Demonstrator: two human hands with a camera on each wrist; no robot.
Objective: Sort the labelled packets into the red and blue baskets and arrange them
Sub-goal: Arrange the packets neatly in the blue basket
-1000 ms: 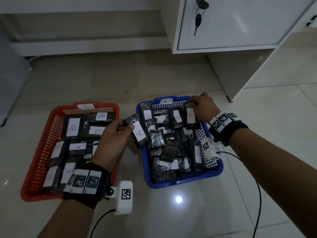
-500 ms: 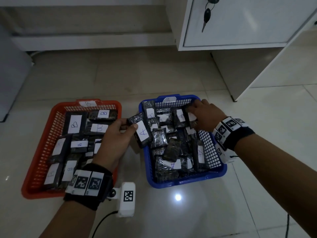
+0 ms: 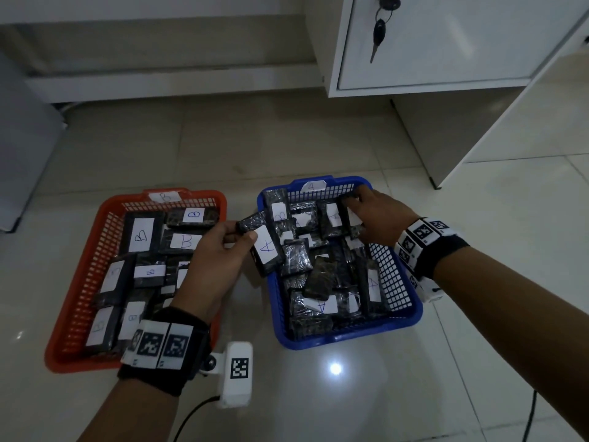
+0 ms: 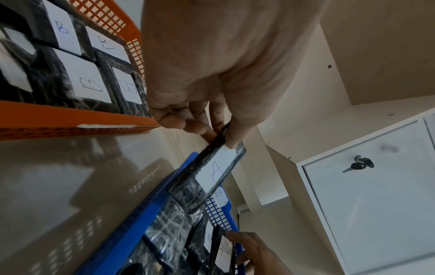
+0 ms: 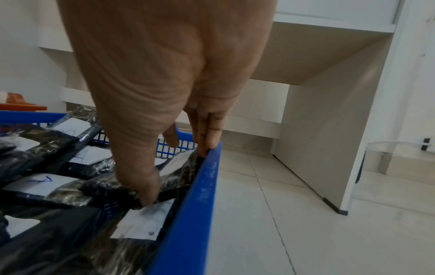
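Head view. Two rectangular plastic mesh baskets stand side by side on glossy pale floor tiles (image 3: 318, 406), a strip of bare floor between them. The red basket (image 3: 92, 250) holds flat black film-wrapped packets with white paper labels marked B; the blue basket (image 3: 398, 298) holds like packets marked A, some lying askew. The left hand (image 3: 216, 260) pinches one A-labelled packet (image 3: 264, 247) between thumb and fingers, above the blue basket's left rim. The right hand (image 3: 379, 218) grips a second packet (image 3: 352, 218) in the basket's far right corner. A white cabinet (image 3: 446, 43) with a hanging key stands beyond.

Left wrist view. The thumb lies on the label's upper edge of the A-labelled packet (image 4: 212, 173), with the fingers (image 4: 195, 128) behind it; the packet's lower end overlaps the blue basket (image 4: 132, 232). The red basket (image 4: 70, 119) lies close by.

Right wrist view. The right hand (image 5: 164, 93) curls thumb and fingers around the crinkled packet (image 5: 174, 176), tight against the blue basket's smooth right rim (image 5: 195, 214); open tile lies beyond that rim.
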